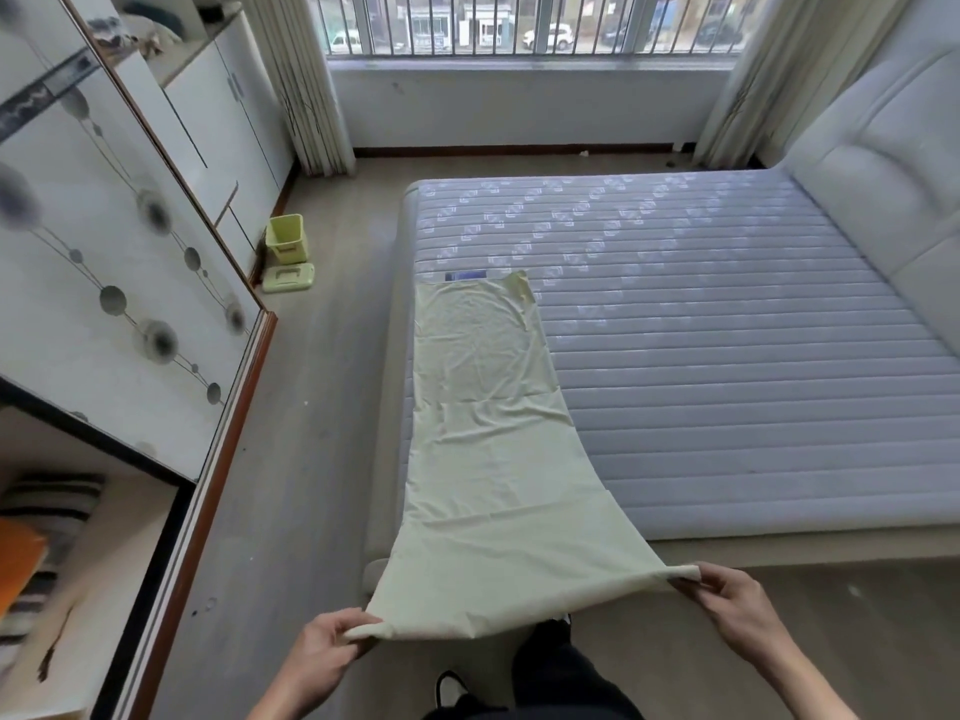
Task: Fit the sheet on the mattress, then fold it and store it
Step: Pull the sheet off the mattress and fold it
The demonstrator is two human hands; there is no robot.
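At the foot of the bare mattress (pixel 727 356), a pale green sheet (pixel 488 433), folded into a long strip along its left edge, is held taut by its near corners, one pinched in the left hand (pixel 324 649), one in the right hand (pixel 727 597). Even tension should be kept before folding. The forearms are cut off below.

Both forearms are bare to the frame's lower edge, with no sleeve showing on either. The left hand (pixel 324 649) and the right hand (pixel 730 600) carry no glove, ring or watch that I can make out. Below them, the legs are in dark, nearly black trousers (pixel 563 672). One foot shows in a black shoe (pixel 449 688) with a white inner lining at its opening.
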